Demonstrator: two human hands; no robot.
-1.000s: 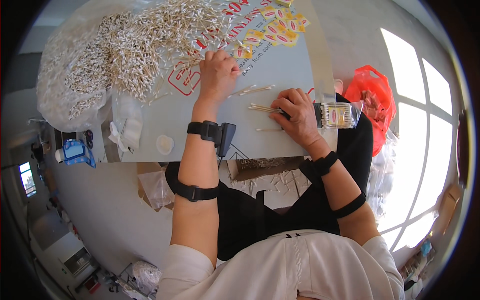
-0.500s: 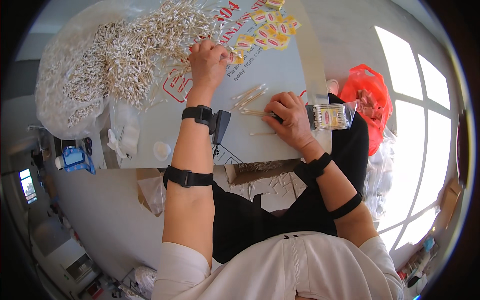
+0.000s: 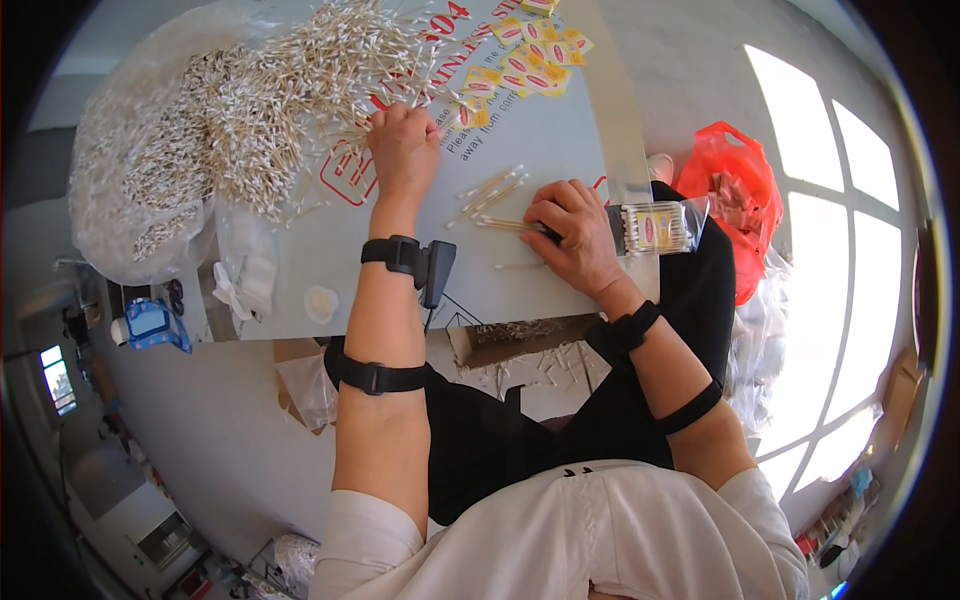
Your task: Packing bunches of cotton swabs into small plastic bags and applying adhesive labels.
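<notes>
Clock hours are running round the middle of the view. The table (image 3: 490,285) is filling the twelve o'clock side. At ten, the heap (image 3: 250,140) of swabs is spilling from its clear bag (image 3: 110,190); being loose and steep, it could be sliding over the bare top if a hand is dragging at its edge. The red bag (image 3: 760,155) is hanging or standing at two, beyond the table.

The hands are working well apart. The left hand (image 3: 405,145), at eleven, is bunching its fingers at the heap's near edge; whether they are pinching a swab, I cannot tell. The right hand (image 3: 570,235), at two, is curling over a dark piece with swab ends poking out towards nine; whether it is gripping or only pressing, I cannot tell.

The pack (image 3: 658,228) is lying just to that hand's three o'clock, jutting past the table's edge; a nudge that way could be tipping it off, spilling its swabs.

Towards half past twelve, the cards (image 3: 540,65) are overlapping and could be scattering under a sleeve or draught. The loose swabs (image 3: 490,190) at twelve are lying askew and could be rolling away if brushed.
</notes>
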